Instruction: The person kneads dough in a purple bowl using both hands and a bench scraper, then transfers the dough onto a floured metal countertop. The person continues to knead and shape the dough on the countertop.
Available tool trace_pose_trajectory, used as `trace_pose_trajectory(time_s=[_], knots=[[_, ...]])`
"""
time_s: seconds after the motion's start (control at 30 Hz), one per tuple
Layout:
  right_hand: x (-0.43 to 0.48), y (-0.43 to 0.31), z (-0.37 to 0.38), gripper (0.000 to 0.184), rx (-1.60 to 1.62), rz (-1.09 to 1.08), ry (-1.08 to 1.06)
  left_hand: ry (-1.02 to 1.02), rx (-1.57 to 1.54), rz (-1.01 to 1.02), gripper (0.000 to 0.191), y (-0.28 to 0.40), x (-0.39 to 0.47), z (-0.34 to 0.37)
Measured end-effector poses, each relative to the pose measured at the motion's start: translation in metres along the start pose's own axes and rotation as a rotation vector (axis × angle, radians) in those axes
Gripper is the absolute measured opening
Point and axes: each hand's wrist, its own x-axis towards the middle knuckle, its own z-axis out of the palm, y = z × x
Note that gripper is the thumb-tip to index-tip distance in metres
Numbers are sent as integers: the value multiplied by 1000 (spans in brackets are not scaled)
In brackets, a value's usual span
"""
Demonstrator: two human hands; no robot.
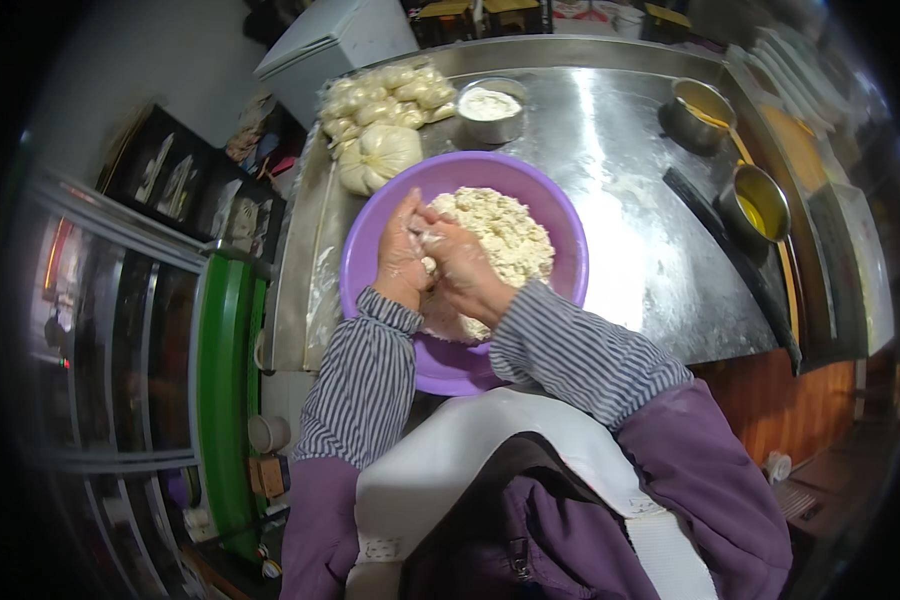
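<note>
A purple plastic bowl (581, 255) stands before me with crumbly, pale dough (517, 232) piled mostly in its right half. Above the bowl's left half, my left hand (400, 255) is turned palm inward. Its fingers meet those of my right hand (465, 262), which lies across them. Both hands are dusted with flour and have dough stuck to them. A small lump of dough (429, 264) shows at the left palm. The overlapping fingers hide whether either hand grips anything more.
A stainless steel worktable (607, 187) bears a bagged dough mass (381, 156), bagged dough balls (390, 94) and a metal bowl of flour (489, 105). To the right are a pot (705, 112), a pot of yellow oil (757, 202) and a long black strip (727, 259).
</note>
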Motion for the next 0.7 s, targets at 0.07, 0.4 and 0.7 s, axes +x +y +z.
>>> trace_pose_trajectory(time_s=[0.07, 0.4, 0.7], knots=[[4, 3, -9, 31, -778, -348, -47, 96, -21, -7, 37, -3, 4, -3], [48, -49, -56, 38, -1807, -541, -461, 259, 283, 185, 42, -3, -1, -19], [-44, -16, -86, 70, -2120, -230, -1052, 128, 654, 251, 65, 9, -34, -55]])
